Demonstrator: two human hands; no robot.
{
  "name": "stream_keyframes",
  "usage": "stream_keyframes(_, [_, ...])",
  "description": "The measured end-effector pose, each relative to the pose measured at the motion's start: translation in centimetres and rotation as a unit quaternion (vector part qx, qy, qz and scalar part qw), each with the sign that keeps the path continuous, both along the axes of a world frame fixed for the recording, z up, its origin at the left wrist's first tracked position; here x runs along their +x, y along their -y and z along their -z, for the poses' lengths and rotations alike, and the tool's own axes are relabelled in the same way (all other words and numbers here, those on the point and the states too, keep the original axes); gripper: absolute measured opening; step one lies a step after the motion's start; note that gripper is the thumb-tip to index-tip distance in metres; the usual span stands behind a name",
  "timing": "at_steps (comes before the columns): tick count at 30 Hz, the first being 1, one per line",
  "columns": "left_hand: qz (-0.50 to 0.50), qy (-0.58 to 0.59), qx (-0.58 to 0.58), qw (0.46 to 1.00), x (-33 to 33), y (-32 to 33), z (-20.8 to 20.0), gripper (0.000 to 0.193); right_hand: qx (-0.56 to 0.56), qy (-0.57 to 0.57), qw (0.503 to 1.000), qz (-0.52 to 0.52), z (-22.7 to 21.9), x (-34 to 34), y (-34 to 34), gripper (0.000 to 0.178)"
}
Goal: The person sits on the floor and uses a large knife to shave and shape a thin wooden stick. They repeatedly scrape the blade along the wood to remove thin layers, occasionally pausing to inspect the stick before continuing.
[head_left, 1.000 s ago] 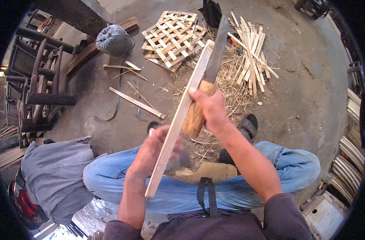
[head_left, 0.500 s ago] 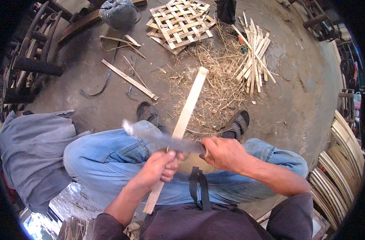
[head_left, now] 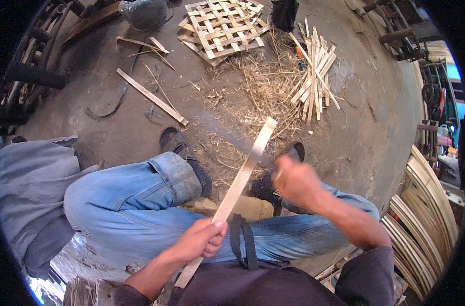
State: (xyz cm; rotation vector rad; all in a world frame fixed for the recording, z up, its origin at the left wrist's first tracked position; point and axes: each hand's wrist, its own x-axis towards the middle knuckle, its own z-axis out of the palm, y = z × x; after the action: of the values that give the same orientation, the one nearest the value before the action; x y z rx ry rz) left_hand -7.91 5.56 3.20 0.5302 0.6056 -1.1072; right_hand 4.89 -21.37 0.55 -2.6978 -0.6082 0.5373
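Holding the long bamboo strip (head_left: 242, 171) slanted over your knees, your left hand (head_left: 199, 242) is closed around its lower part. Your right hand (head_left: 293, 181) is fisted on a knife (head_left: 232, 138) that shows only as a blur, its blade across the strip. A slip could glance that blade toward your left fingers or jeans (head_left: 140, 204).

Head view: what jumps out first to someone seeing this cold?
The long pale bamboo strip running diagonally up the centre, gripped low by the left hand. Beside it the right hand is blurred, with a faint motion-smeared blade crossing the strip's upper end. Beyond, on the floor, lie a woven lattice panel at top centre and a fan of cut slats amid shavings.
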Motion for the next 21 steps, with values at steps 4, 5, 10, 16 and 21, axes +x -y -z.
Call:
stream_keyframes(4, [-0.021, -0.008, 0.009, 1.0, -0.8, -0.1, -0.2, 0.029, -0.132, -0.031, 0.99, 0.032, 0.1, 4.3, 1.2, 0.007])
stream_keyframes(5, [-0.009, 0.009, -0.026, 1.0, 0.0, -0.4, -0.3, 0.03, -0.043, 0.164, 0.983, -0.075, 2.0, 5.1, 3.9, 0.008])
stream_keyframes(10, [-0.016, -0.012, -0.011, 1.0, 0.4, 1.0, 1.1, 0.032, -0.041, 0.04, 0.993, -0.1, 0.7, 2.0, 0.0, 0.009])
stream_keyframes(16, [-0.059, -0.03, 0.006, 0.998, -0.7, -0.8, -0.3, 0.034, -0.04, 0.088, 0.993, 0.063, 2.6, 4.1, 6.4, 0.014])
stream_keyframes(21, [-0.067, -0.004, -0.011, 0.998, 0.9, -0.6, 0.1, 0.031, -0.038, 0.081, 0.996, 0.0, 0.9, 3.7, 3.0, 0.028])
